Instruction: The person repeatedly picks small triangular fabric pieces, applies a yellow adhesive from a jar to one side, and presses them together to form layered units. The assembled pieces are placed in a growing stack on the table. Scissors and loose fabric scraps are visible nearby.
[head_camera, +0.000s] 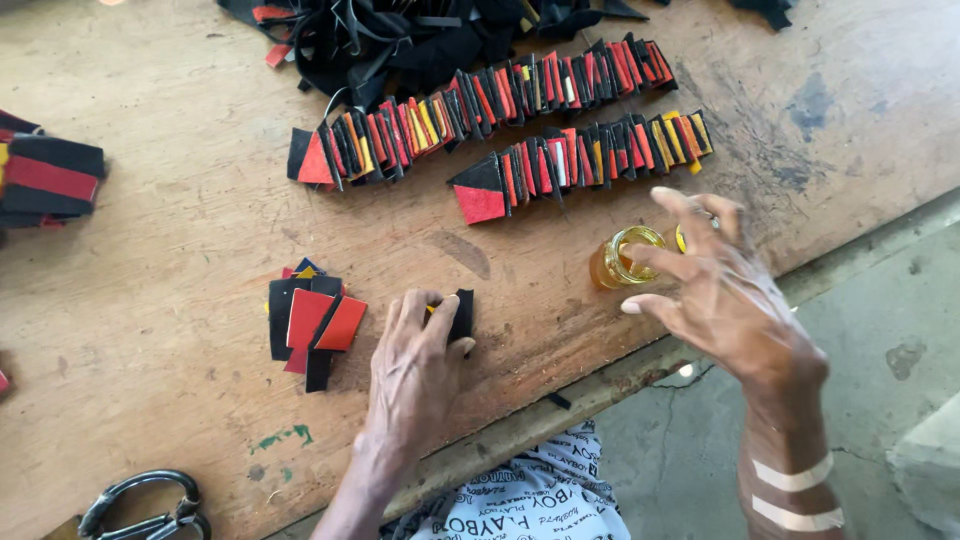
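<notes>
A worn brown wooden worktable (150, 250) fills most of the view from above, with a grey concrete floor (880, 330) beyond its near edge. Farthest from the hands, at the table's far side, lies a tangled heap of black leather offcuts and strips (400, 40). Nearer the hands, two long rows of small folded leather pieces in red, black, yellow and orange (500, 110) stand on edge, packed closely side by side; the nearer row ends just beyond the right hand's fingertips. Far to the left of the left hand sits a stack of black and red leather pieces (45, 180). Just to the left of the left hand lies a small loose pile of flat red, black and orange leather squares (312, 322). At the near left corner rest black-handled metal scissors (145, 505). The left hand (415, 375) lies palm down on the table, fingers curled and pinching a small folded black leather piece (460, 315) against the wood. The right hand (715, 280) hovers with fingers spread wide, fingertips touching the rim of a small open glass jar of amber liquid (620, 258), which stands on the table near its edge, to the right of the held black piece.
</notes>
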